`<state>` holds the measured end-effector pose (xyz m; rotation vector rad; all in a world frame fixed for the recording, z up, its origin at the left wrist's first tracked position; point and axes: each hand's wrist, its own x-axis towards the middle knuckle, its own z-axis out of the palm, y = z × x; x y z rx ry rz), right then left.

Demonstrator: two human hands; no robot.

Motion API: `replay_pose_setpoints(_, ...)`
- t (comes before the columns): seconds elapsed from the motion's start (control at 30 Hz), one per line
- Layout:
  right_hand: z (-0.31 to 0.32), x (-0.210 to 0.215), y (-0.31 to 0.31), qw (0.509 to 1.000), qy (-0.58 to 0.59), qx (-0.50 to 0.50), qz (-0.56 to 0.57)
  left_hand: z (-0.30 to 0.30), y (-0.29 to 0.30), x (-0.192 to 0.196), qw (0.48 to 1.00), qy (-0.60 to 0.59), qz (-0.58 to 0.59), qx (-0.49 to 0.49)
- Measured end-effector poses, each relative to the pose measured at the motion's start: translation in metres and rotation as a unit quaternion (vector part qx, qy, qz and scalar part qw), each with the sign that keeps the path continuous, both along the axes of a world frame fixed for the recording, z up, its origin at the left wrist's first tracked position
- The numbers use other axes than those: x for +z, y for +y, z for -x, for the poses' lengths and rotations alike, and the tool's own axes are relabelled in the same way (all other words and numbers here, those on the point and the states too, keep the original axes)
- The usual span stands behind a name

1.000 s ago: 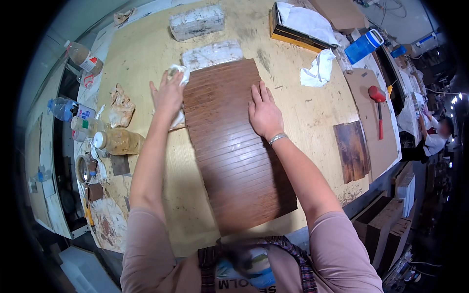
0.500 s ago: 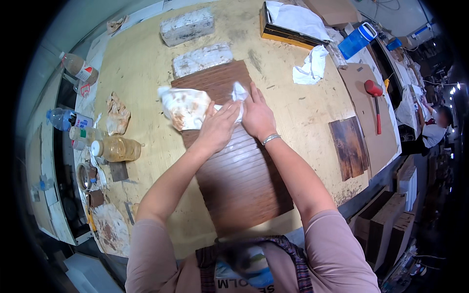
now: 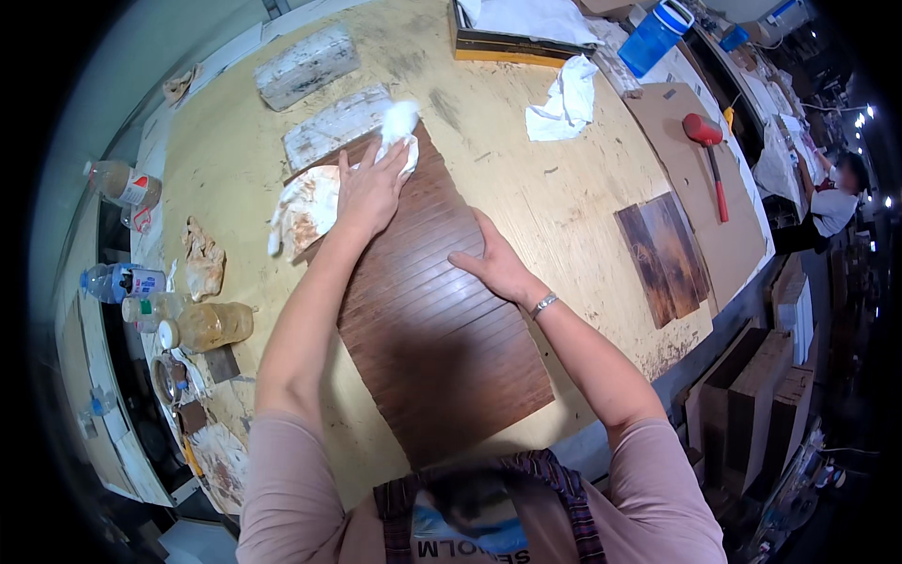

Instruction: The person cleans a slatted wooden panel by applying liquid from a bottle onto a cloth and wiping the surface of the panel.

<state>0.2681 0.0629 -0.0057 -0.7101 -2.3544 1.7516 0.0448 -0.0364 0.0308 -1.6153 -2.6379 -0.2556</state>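
A dark brown grooved wood board (image 3: 413,367) lies at a slant on the table before me. At its far end my left hand (image 3: 371,193) presses down on a white cloth (image 3: 310,207) with brown stains. My left fingers are spread over the bunched cloth, which sticks out on both sides of the hand. Against the board's right edge rests my right hand (image 3: 501,268), its thumb stretched across the top and its fingers apart, with nothing in it. Just beyond the board sits a whitish wrapped block (image 3: 324,127), and a second block (image 3: 305,66) stands behind it.
Bottles and a jar of amber liquid (image 3: 216,326) line the left side. On the right are a white crumpled cloth (image 3: 566,101), dark stained wood pieces (image 3: 662,254), a red mallet (image 3: 705,132) and a blue jug (image 3: 653,39). A person (image 3: 834,207) is in the right background.
My left hand has slid the cloth away and to the left on the board. The right hand has left the cloth and come nearer, to the board's right edge. The view has shifted.
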Motion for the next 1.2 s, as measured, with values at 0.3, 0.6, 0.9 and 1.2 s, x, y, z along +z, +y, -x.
replay_pose_setpoints(0.3,0.000,0.003,-0.005,1.000,-0.006,-0.002,0.003,0.006,0.011,0.002,0.999,0.012,-0.033,-0.023)
replay_pose_setpoints(0.6,0.001,-0.004,0.004,1.000,0.013,-0.005,0.009,-0.012,-0.026,-0.003,0.999,-0.005,0.005,-0.041)
replay_pose_setpoints(0.9,-0.041,-0.009,-0.008,1.000,-0.002,0.009,0.005,-0.043,-0.057,-0.013,0.998,-0.050,0.024,-0.025)
replay_pose_setpoints(1.2,-0.037,-0.003,-0.010,1.000,-0.004,-0.002,-0.031,-0.078,-0.120,-0.014,0.992,-0.117,-0.023,-0.042)
